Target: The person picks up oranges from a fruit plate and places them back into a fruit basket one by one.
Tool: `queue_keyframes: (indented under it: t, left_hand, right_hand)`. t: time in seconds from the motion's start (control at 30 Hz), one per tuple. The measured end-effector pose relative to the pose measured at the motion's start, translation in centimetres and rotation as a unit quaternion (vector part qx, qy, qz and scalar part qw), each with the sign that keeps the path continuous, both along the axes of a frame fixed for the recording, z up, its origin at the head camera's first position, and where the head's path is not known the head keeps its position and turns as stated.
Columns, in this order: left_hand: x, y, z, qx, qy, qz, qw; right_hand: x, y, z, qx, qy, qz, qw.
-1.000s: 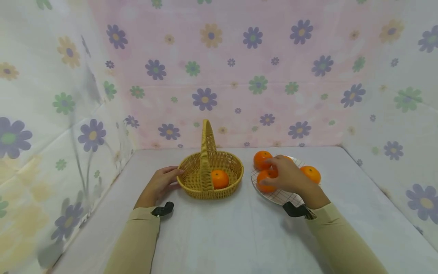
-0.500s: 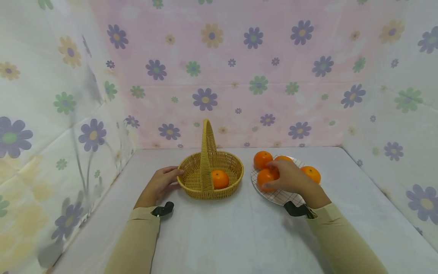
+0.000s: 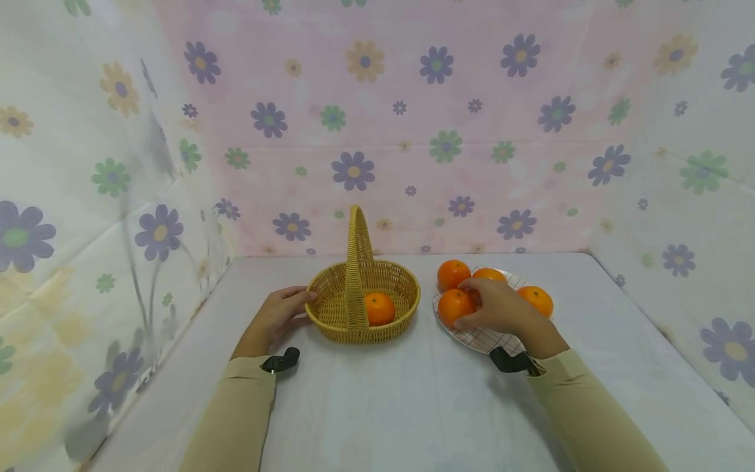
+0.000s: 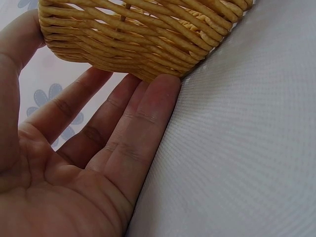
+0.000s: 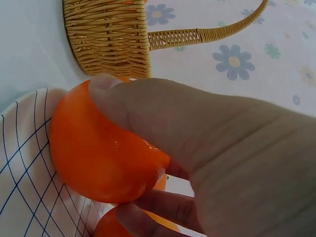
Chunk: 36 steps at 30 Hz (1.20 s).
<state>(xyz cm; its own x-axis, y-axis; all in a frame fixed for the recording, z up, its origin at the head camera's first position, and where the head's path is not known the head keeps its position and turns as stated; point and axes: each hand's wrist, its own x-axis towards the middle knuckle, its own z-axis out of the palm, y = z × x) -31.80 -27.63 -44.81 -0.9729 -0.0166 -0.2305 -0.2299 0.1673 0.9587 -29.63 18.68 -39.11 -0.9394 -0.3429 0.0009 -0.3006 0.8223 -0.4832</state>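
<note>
A yellow wicker basket (image 3: 362,335) with a tall arched handle stands left of the middle of the table, one mandarin orange (image 3: 379,309) inside it. My left hand (image 3: 280,316) holds its left side, thumb at the rim and fingers against the outer weave (image 4: 133,44). On the right, my right hand (image 3: 498,307) grips a mandarin orange (image 3: 454,308) at the near left of a checked plate (image 3: 486,342). In the right wrist view the thumb lies across this orange (image 5: 98,143), with other fingers on its far side. Another mandarin orange (image 3: 453,274) sits just behind it.
On the plate's far side is a mandarin orange (image 3: 489,274), partly behind the right hand. One more mandarin orange (image 3: 535,301) lies at the right rim. A white cloth (image 3: 377,406) covers the table; flowered fabric (image 3: 407,131) hangs behind and at both sides.
The mandarin orange in my right hand has shifted slightly left, and the right fingers have settled around it. My left hand and the basket have stayed in place.
</note>
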Motion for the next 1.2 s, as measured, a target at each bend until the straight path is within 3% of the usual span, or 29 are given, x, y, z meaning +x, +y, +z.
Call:
queue_keyframes:
  t: [0.27, 0.7, 1.2]
  left_hand:
    - [-0.07, -0.05, -0.18, 0.002, 0.007, 0.001, 1.0000]
    - [-0.30, -0.05, -0.15, 0.007, -0.010, 0.003, 0.9999]
    - [-0.34, -0.17, -0.20, 0.010, -0.006, -0.002, 0.9999]
  right_hand:
    - [-0.08, 0.00, -0.22, -0.008, 0.003, -0.002, 1.0000]
    - [-0.12, -0.15, -0.30, -0.014, 0.016, -0.003, 0.9998]
    - [0.05, -0.90, -0.63, 0.013, 0.044, 0.005, 0.9989]
